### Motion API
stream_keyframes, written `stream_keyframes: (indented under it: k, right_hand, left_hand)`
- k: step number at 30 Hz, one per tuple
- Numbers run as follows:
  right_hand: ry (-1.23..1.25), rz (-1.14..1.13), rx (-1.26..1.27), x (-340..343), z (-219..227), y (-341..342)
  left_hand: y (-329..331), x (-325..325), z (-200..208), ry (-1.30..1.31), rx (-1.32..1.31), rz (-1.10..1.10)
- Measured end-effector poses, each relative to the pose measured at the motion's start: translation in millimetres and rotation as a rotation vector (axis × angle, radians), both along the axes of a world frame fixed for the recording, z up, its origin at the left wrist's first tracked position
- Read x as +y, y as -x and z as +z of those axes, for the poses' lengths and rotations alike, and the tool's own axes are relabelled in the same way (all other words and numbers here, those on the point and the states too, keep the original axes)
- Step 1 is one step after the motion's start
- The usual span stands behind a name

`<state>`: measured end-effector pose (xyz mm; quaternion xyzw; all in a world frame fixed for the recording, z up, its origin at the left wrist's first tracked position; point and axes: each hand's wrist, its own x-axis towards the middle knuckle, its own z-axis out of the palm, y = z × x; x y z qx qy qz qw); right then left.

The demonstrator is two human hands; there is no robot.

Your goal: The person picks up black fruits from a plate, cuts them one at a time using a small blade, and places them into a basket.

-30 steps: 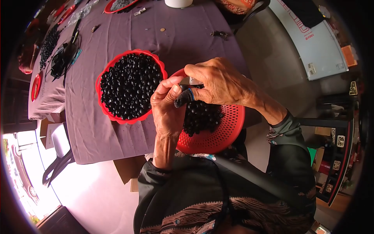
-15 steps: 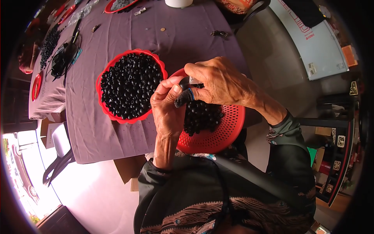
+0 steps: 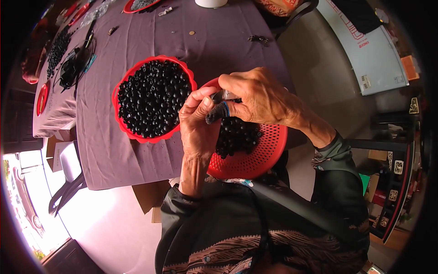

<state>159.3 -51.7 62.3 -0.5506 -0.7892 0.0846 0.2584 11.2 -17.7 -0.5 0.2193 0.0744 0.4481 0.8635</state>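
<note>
My left hand (image 3: 198, 128) pinches a small black part (image 3: 216, 97) between thumb and fingertips, above the red perforated basket (image 3: 273, 148). Close against it, my right hand (image 3: 269, 96) has its fingers curled around a small shiny tool (image 3: 231, 95), perhaps a blade; most of it is hidden. A dark knitted cover (image 3: 216, 113) wraps the right thumb. Small black round pieces (image 3: 237, 137) lie in the basket, partly behind my hands. To the left stands a red scalloped bowl (image 3: 117, 119), full of similar black pieces (image 3: 153, 100), some showing a hollow end.
A purple cloth (image 3: 127, 169) covers the table. Farther off are a white container (image 3: 211, 2), a red dish (image 3: 142, 5) of grey bits, and a dark cluster (image 3: 258, 39). Black cables (image 3: 70, 73) lie at the left. A chair (image 3: 68, 182) stands beyond the table's left corner.
Both hands stay together over the basket, with only a very slight shift. The view has moved a little; the bowl and basket remain in place.
</note>
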Motion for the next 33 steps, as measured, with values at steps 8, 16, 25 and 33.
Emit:
stream_keyframes:
  k: [8, 16, 25, 33]
  right_hand:
    - [0.053, -0.025, -0.001, 1, 3, 1]
    - [0.098, -0.042, -0.031, 0, 3, 0]
    - [-0.026, -0.028, -0.024, -1, -4, 1]
    - [-0.046, -0.010, -0.022, -3, -8, -1]
  left_hand:
    - [0, 1, -6, 0.060, -0.103, -0.088]
    - [-1, 1, -4, -0.023, -0.006, -0.017]
    - [-3, -1, -8, 0.013, 0.013, 0.003]
    - [-2, -3, -5, 0.029, 0.034, 0.006]
